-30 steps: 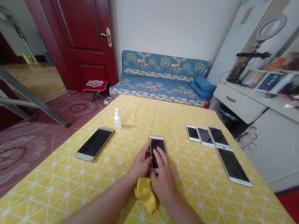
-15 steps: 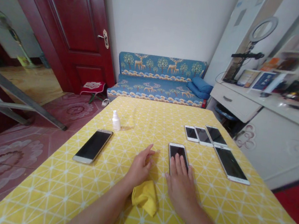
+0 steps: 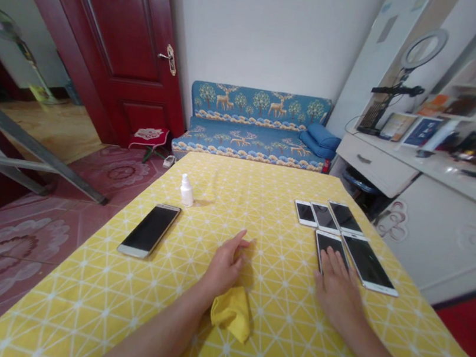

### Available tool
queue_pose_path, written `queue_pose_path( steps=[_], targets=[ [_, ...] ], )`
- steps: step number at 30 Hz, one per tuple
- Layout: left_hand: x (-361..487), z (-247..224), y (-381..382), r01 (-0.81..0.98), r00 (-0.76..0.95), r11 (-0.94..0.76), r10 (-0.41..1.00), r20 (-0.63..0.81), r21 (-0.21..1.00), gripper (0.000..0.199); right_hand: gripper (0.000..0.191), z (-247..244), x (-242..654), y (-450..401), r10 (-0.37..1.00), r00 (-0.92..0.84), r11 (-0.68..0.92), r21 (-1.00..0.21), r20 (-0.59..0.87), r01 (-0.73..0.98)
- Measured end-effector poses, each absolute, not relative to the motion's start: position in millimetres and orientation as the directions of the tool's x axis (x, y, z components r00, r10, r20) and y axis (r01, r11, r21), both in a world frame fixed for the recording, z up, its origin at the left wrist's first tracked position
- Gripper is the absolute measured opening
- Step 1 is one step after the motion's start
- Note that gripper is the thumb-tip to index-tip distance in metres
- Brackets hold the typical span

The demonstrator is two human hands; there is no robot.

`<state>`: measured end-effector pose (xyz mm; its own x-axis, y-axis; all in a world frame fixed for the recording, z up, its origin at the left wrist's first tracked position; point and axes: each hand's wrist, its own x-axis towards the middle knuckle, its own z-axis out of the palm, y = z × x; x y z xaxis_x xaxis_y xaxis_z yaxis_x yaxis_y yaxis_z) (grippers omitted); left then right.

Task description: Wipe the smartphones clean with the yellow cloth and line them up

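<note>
My right hand point(image 3: 339, 286) lies flat with its fingers stretched over a white-framed smartphone point(image 3: 330, 243), covering its lower part. Close beside that phone, on the right, is a larger white-edged smartphone point(image 3: 371, 263). Behind them lie a small white phone point(image 3: 305, 212), another white phone point(image 3: 325, 216) and a dark-screened phone point(image 3: 345, 217). Over the middle of the table, my left hand point(image 3: 225, 263) holds nothing, its fingers loosely apart. A crumpled yellow cloth point(image 3: 232, 313) lies by my left wrist. Farther left, a gold-edged smartphone point(image 3: 149, 231) rests alone, screen up.
A white spray bottle point(image 3: 186, 190) stands upright at the back left of the table, on its yellow patterned tablecloth point(image 3: 245, 191). Beyond the table is a blue sofa point(image 3: 245, 132). A white cabinet point(image 3: 445, 227) runs along the right, and a metal ladder leg point(image 3: 63, 176) stands at left.
My right hand has slid the white-framed phone to the right, from the middle of the table up to the larger phone. My left hand and the cloth have stayed in place.
</note>
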<state>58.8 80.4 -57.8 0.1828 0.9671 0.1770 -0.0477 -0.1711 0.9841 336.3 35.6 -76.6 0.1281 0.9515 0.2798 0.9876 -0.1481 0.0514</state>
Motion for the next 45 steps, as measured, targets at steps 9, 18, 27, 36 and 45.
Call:
queue_pose_path(
  steps=[9,18,27,36,45],
  targets=[
    [58.7,-60.0,80.5,-0.006,0.188,-0.195,0.963,0.192,0.981,0.055,0.054,-77.6,346.3,37.6,0.948,0.112,-0.128,0.035,0.297,0.991],
    [58.5,-62.4,83.2,0.279,0.270,-0.318,0.931,0.244,0.906,0.059,0.052,-78.6,352.0,45.6,0.936,0.101,-0.114,0.019,0.338,0.993],
    [59.5,-66.0,86.3,0.292,0.253,-0.313,0.936,0.243,0.904,0.057,0.048,-75.1,349.0,53.7,0.915,0.090,-0.045,-0.122,0.393,0.992],
    [61.5,-59.6,90.3,0.183,0.223,-0.266,0.949,0.223,0.947,0.045,0.047,-63.0,231.3,47.4,0.906,-0.214,0.373,-0.446,0.366,0.813],
    [63.5,-58.5,93.8,0.198,0.181,-0.264,0.956,0.229,0.944,0.037,0.045,-70.2,217.7,58.1,0.886,-0.205,0.420,-0.535,0.415,0.733]
  ],
)
